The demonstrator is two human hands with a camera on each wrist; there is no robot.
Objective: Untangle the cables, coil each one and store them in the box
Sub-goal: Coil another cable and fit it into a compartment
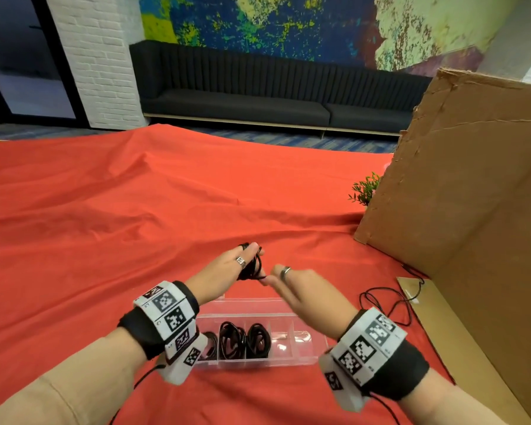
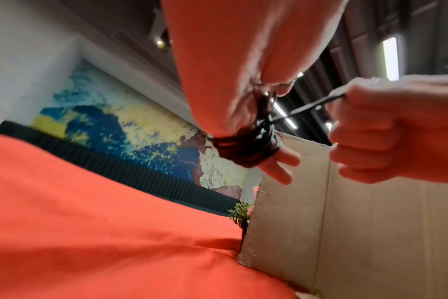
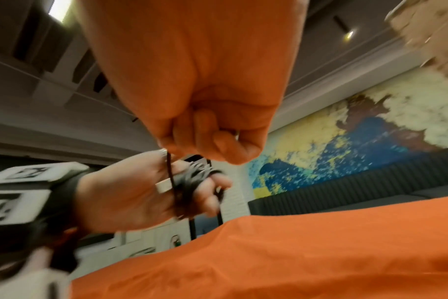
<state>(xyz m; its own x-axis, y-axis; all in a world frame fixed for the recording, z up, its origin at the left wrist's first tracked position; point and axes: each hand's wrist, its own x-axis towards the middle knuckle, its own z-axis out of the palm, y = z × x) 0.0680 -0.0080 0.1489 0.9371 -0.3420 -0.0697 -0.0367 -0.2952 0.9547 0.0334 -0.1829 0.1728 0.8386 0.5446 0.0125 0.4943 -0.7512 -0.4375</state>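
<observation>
Holding the black cable (image 1: 252, 266) coiled around my left hand (image 1: 227, 271) fingers above the clear box (image 1: 301, 342), I see its free tail run rightward — pinched in my right hand (image 1: 301, 289), just beside — so wrapping falls to the right.
</observation>
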